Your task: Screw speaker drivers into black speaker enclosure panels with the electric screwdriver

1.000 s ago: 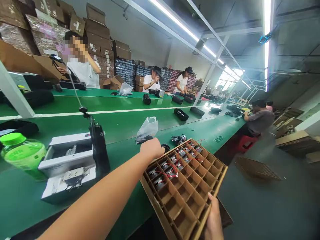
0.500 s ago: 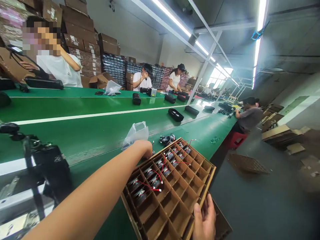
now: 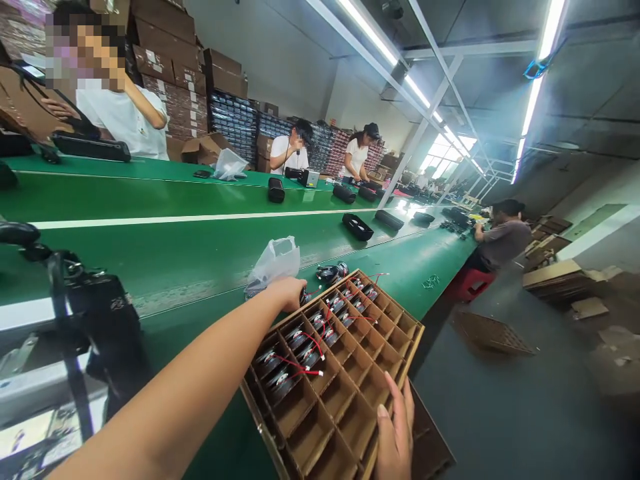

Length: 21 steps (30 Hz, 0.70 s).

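A cardboard tray [image 3: 367, 387] divided into square compartments sits tilted at the table's near edge. Small round speakers [image 3: 280, 383] with red wires and white plugs fill several compartments on its left side; others are bare. My left hand [image 3: 286, 293] reaches over the tray's far left edge, fingers closed around a dark speaker [image 3: 304, 295] that is partly hidden. Beside it lie a translucent plastic bag [image 3: 274, 263] and another dark speaker [image 3: 332, 272]. At the tray's right rim my right hand [image 3: 397, 430] rests with fingers stretched and apart, touching the edge.
A green work table [image 3: 200, 257] runs far back, with black casings [image 3: 357, 227] along it. A black device with a strap [image 3: 103, 320] stands at left. Co-workers [image 3: 123, 113] sit opposite; another person [image 3: 510, 233] sits on a red stool [image 3: 473, 283]. Cardboard [image 3: 493, 333] lies on the floor.
My right hand has slid slightly left onto the tray's rim, its fingers now stretched over the edge. My left hand stays near the bag, the dark speaker showing more. The view has shifted a little.
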Each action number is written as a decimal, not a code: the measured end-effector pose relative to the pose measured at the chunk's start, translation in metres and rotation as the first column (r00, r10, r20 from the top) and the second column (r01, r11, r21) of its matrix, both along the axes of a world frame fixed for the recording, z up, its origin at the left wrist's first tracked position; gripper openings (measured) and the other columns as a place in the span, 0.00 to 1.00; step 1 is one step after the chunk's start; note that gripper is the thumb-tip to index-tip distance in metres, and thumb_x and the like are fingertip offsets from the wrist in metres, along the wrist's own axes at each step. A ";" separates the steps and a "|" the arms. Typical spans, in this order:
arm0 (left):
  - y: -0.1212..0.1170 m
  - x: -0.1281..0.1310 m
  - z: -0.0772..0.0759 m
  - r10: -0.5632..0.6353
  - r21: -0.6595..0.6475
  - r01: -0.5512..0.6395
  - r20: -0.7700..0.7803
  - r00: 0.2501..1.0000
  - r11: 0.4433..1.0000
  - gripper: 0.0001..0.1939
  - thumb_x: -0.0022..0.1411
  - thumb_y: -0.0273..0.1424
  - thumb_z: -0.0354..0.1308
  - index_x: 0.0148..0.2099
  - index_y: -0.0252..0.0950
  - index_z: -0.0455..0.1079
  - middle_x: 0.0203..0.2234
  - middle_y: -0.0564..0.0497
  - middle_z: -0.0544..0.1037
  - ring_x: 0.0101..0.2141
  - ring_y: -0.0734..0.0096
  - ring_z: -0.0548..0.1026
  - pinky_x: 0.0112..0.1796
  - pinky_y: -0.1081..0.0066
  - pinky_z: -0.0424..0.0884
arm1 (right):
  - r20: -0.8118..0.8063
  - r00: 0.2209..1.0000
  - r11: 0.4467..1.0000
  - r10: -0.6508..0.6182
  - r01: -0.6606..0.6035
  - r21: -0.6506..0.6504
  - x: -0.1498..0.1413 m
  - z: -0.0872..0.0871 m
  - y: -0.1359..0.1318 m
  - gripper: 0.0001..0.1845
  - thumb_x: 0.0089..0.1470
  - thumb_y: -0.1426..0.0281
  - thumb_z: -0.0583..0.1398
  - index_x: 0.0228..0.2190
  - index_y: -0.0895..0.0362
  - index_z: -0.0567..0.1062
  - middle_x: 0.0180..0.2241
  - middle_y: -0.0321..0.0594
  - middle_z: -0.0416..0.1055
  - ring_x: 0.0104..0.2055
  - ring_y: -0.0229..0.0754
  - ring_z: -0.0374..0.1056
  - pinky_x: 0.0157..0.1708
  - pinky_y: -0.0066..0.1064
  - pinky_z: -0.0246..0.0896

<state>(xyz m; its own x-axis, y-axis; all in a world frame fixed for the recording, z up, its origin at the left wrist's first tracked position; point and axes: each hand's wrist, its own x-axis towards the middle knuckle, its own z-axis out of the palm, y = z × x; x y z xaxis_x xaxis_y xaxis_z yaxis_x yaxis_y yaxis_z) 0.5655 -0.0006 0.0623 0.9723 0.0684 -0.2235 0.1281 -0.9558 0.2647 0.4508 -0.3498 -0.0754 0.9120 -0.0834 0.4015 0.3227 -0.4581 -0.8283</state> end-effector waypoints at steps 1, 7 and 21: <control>0.001 -0.003 0.002 0.026 0.005 -0.026 -0.002 1.000 1.000 0.20 0.73 0.40 0.64 0.61 0.37 0.73 0.57 0.43 0.78 0.53 0.56 0.79 0.53 0.51 0.79 | 0.006 1.000 1.000 0.004 -0.004 -0.002 0.001 -0.001 0.001 0.32 0.70 0.54 0.51 0.66 0.58 0.69 0.76 0.56 0.50 0.80 0.65 0.41 0.76 0.66 0.33; 0.007 -0.025 0.043 0.155 0.024 -0.158 0.103 0.983 0.987 0.21 0.73 0.40 0.64 0.62 0.36 0.72 0.56 0.43 0.78 0.52 0.55 0.79 0.52 0.52 0.80 | 0.059 0.996 0.997 0.062 -0.058 -0.057 0.011 -0.003 0.016 0.30 0.73 0.54 0.51 0.67 0.55 0.68 0.77 0.53 0.50 0.80 0.62 0.43 0.75 0.66 0.41; -0.093 -0.124 0.065 0.015 0.048 -0.016 0.021 1.000 0.999 0.23 0.72 0.44 0.65 0.62 0.36 0.72 0.52 0.43 0.80 0.50 0.56 0.81 0.52 0.50 0.80 | 0.311 0.949 0.966 0.057 0.026 -0.257 0.078 0.105 0.052 0.24 0.67 0.57 0.64 0.58 0.56 0.74 0.64 0.49 0.68 0.67 0.57 0.65 0.67 0.61 0.62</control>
